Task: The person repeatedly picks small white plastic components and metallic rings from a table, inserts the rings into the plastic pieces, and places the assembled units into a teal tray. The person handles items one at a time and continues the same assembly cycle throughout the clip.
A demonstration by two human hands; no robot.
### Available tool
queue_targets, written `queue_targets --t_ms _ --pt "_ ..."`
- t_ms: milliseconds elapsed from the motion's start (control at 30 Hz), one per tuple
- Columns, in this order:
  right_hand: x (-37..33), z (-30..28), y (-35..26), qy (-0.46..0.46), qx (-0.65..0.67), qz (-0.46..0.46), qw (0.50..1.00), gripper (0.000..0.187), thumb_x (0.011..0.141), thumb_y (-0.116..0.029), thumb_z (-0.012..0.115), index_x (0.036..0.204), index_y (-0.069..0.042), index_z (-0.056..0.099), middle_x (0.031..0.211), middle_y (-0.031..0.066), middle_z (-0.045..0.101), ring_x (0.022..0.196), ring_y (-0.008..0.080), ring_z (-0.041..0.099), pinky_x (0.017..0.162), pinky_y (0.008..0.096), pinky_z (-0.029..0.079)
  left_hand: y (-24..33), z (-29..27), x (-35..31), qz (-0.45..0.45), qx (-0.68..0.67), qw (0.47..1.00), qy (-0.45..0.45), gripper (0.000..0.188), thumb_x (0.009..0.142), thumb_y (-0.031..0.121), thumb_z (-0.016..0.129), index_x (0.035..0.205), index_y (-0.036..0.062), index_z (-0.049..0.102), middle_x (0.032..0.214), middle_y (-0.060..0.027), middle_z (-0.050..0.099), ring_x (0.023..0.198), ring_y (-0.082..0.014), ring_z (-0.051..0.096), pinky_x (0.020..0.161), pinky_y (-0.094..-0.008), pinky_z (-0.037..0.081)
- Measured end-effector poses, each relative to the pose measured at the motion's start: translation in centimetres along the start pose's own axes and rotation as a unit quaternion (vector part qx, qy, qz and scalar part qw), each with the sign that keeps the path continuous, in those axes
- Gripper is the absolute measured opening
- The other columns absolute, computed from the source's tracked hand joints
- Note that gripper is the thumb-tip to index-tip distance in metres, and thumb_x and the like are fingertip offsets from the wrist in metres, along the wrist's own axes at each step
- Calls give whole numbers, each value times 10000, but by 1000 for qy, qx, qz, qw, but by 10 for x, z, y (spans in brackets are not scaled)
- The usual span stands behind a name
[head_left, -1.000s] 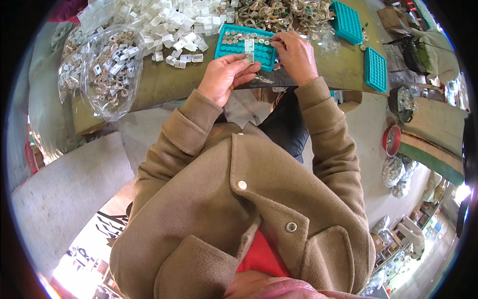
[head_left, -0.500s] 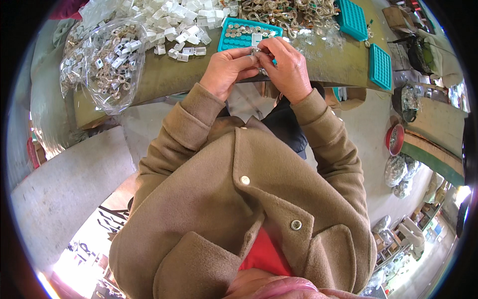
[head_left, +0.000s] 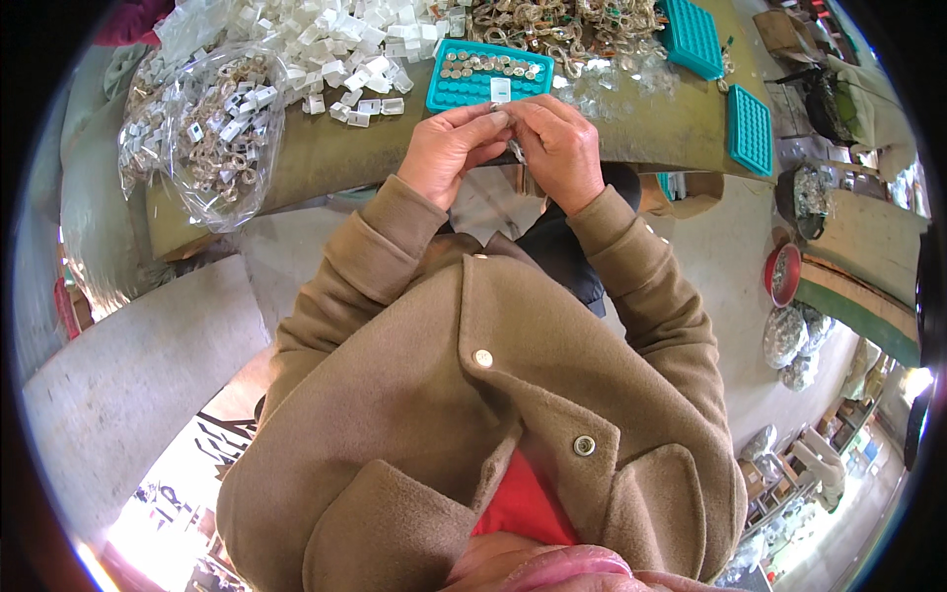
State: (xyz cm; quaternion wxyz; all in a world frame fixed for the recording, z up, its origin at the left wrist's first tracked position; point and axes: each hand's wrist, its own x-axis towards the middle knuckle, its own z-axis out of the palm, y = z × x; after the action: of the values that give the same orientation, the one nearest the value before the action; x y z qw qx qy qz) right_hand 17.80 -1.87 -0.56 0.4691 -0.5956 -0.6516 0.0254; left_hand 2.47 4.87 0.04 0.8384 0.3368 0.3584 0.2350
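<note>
My left hand point(head_left: 442, 156) and my right hand point(head_left: 562, 150) meet at the table's front edge, fingertips pinched together. Both are closed on a small thing mostly hidden by the fingers; a pale, shiny bit hangs below them, too small to name. Just beyond the fingertips is a teal tray point(head_left: 444, 100) with rows of round pockets. Silver button cells point(head_left: 483, 63) fill some of its far pockets. A small white plastic case point(head_left: 501, 90) shows at the tray's near side, right above my fingers.
White plastic cases point(head_left: 340, 49) lie heaped at the back left. A clear bag point(head_left: 225, 138) of cases and coiled wires stands at left. Coiled wire bundles point(head_left: 562, 30) are piled behind the tray. More teal trays point(head_left: 750, 130) sit at right; a red bowl point(head_left: 783, 274) is further off.
My right hand has lowered slightly and its fingers have closed in more toward the left fingertips. The view has shifted a little, so more of the tray shows.
</note>
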Motion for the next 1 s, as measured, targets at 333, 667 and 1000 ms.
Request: queue_targets --t_ms 333,667,1000 --pt "19 -7 30 48 -45 106 992 135 840 -85 661 968 -83 705 851 79 641 719 276 641 618 367 514 4 -5 2 -30 38 998 33 231 943 212 638 1077 26 666 986 -63 708 831 -90 683 639 -185 550" --pt "20 0 45 -27 -188 -7 982 116 822 -126 678 933 -103 654 913 58 624 868 297 605 769 397 472 -7 -4 -2 -9 14 999 34 229 945 195 636 1088 17 663 1009 -80 707 886 -111 682 729 -207 562" --pt "23 -7 15 -25 74 88 993 98 803 2 648 895 -31 638 851 73 649 793 230 637 732 341 510 -2 -5 -12 4 10 1000 19 236 956 128 604 1142 -15 630 1050 -103 696 933 -129 680 797 -220 569"
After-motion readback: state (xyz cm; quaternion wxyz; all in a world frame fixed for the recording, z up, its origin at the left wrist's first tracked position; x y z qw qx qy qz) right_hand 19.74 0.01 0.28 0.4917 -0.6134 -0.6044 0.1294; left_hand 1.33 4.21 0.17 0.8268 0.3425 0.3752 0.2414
